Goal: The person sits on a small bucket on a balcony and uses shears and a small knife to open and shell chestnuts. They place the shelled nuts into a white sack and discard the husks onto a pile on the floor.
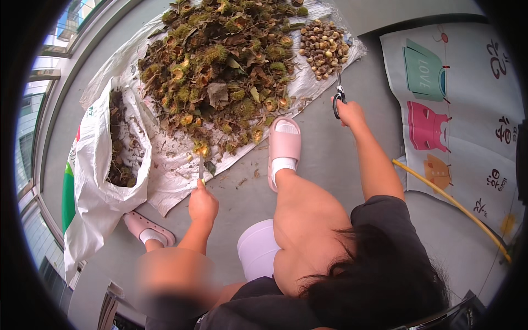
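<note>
My left hand (203, 203) grips a knife (201, 168) by its handle; the blade's tip meets an opened chestnut burr (201, 147) at the front of the pile. Out to the right, my right hand (350, 112) holds scissors (339, 95) by their black and white handles, with the blades pointing at the near edge of a heap of loose chestnuts (324, 49). Spiny husks and dry leaves form a large pile (222, 70) on a white woven sheet (173, 181). How far the scissor blades are apart cannot be told.
A white woven sack (97, 165) with husk debris inside stands at the left. Pink slippers (284, 140) are on my feet, one beside the sheet, one by the sack. A white stool (258, 247) is under me. At right lie a printed cloth (453, 103) and a yellow pole (449, 200).
</note>
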A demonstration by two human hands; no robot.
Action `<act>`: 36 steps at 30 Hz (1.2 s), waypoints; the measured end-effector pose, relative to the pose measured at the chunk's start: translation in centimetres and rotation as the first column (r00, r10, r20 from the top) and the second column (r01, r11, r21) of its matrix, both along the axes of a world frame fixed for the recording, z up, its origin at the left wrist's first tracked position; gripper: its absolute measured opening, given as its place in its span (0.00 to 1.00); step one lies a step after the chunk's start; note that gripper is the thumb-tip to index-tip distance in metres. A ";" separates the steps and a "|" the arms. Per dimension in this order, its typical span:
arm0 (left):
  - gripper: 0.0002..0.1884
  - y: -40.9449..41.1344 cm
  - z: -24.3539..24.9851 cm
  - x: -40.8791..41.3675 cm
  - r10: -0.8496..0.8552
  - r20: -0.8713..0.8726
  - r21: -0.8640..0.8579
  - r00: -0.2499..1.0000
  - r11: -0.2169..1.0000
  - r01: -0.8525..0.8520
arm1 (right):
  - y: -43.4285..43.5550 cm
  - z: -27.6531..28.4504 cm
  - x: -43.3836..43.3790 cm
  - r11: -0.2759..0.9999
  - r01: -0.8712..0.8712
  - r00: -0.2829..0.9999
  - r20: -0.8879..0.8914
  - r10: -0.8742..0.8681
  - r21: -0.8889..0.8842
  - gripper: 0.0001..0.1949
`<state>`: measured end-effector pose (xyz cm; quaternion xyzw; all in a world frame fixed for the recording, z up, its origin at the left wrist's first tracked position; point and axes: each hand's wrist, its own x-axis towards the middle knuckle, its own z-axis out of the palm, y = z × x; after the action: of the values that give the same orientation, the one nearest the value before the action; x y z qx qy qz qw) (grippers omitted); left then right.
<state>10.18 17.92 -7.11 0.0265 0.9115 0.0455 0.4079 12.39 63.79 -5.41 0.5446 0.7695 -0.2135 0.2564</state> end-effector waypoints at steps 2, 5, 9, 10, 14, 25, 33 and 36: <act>0.21 0.6 0.2 -0.1 -0.014 -0.015 0.002 1.000 1.000 0.014 | 1.6 -1.4 0.2 1.000 -0.002 0.996 0.092 0.002 -0.003 0.35; 0.21 0.1 0.2 -0.2 -0.004 -0.007 0.013 1.000 1.000 0.004 | 0.6 -1.5 -1.4 0.998 -0.030 0.986 0.161 0.039 -0.058 0.34; 0.20 -0.6 0.1 0.3 0.071 -0.080 0.034 0.994 0.997 -0.068 | -5.5 0.7 -2.9 0.876 -0.356 0.929 0.022 0.369 0.326 0.33; 0.20 -1.0 -0.2 0.6 0.079 -0.093 0.047 0.993 0.996 -0.075 | -8.0 2.4 -3.8 0.878 -0.422 0.895 -0.050 0.443 0.223 0.30; 0.22 0.0 0.6 0.1 0.068 -0.055 0.048 0.996 0.997 -0.066 | -18.6 2.9 -5.2 0.511 -0.827 0.557 -0.223 0.800 -0.234 0.25; 0.28 -0.5 -0.1 0.7 0.077 -0.070 0.092 0.995 0.993 -0.070 | -30.3 -0.6 -9.4 -0.094 -0.983 -0.073 -0.133 0.988 -0.160 0.07; 0.28 -1.1 0.0 0.6 0.076 -0.051 0.120 0.996 0.990 -0.069 | -32.1 -1.3 -10.1 -0.173 -0.973 -0.171 -0.027 0.985 -0.156 0.07; 0.28 -1.2 0.0 0.6 0.089 -0.043 0.125 0.995 0.989 -0.083 | -32.5 -1.3 -10.1 -0.155 -0.974 -0.157 0.001 0.988 -0.165 0.07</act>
<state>10.79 16.76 -7.12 0.0133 0.9168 0.1186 0.3810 2.29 31.26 -6.70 -0.2311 0.8830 0.0493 0.4056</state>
